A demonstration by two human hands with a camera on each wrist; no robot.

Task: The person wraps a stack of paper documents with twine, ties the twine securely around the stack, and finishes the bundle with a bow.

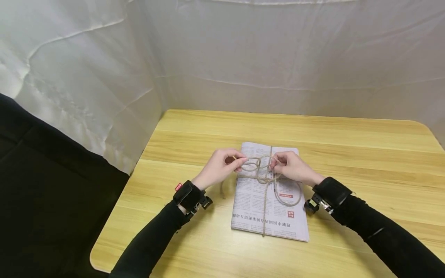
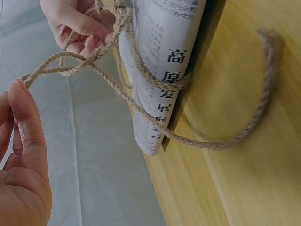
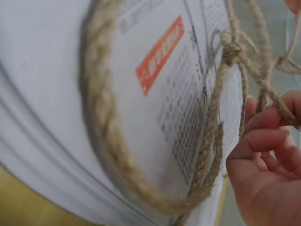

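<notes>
Twine (image 1: 265,181) already crosses the newspaper bundle (image 1: 269,208); left hand (image 1: 217,168) and right hand (image 1: 293,168) fingers pinch loops, the bow apparently not yet tightened.

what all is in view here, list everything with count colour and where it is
newspaper bundle: one folded stack, white with grey print and a small red mark, flat on the middle of the table
twine: one length, tan jute, wrapped crosswise round the bundle with loops at the knot on top; one loose end curves on the paper toward the right, another lies on the table left of the bundle
table: one, light yellow wood, fills the lower middle
backdrop sheet: white, creased, hangs behind and left of the table
dark cloth: black, left of the table
left hand: one, black sleeve and wrist strap, pinches a twine loop left of the knot
right hand: one, black sleeve and wrist strap, pinches a twine loop right of the knot
</notes>
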